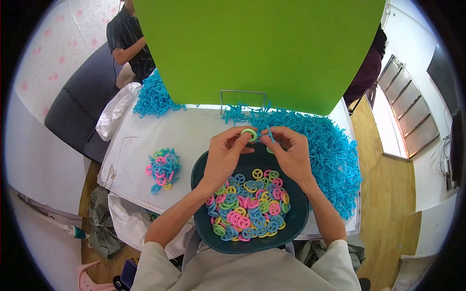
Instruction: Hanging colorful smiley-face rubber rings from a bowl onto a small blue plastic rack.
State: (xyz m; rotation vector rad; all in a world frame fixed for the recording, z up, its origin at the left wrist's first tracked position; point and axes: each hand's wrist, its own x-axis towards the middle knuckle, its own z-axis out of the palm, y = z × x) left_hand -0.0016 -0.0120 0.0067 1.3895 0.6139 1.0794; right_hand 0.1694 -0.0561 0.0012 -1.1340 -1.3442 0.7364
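Pale-green round plastic wheel [253, 135], thin blue plastic stick [270, 135]
Left hand [224, 153] pinches the wheel, right hand [292, 154] the stick, fingertips closed on each, above the far side of a dark-green plastic basin [297, 211].

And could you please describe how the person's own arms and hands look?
The left hand and right hand are bare, without gloves, and no watch or bracelet shows. Both forearms are uncovered up to the short, plain sleeves, which are pale beige.

The wheels [243, 222] and sticks [332, 162] look smooth plastic, the floor [381, 203] glossy wood.
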